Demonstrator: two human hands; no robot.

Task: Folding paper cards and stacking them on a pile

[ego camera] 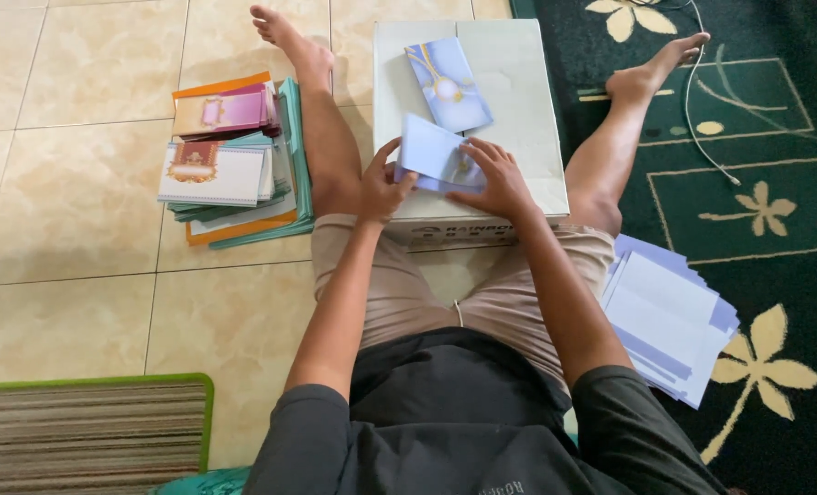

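Left hand [383,188] grip pinches left edge of pale blue card [434,154]; right hand [493,179] lies flat, fingers spread, pressing same card's right part. Card rests near front edge of white cardboard box [527,119], between person's legs. Second blue card [448,84] with gold swirl lies farther back on box, apart. Left, on tiled floor [78,202]: stack of printed cards [234,160], maroon, teal, orange. Right, on dark green carpet [775,202]: fanned pile of pale blue sheets [669,316].
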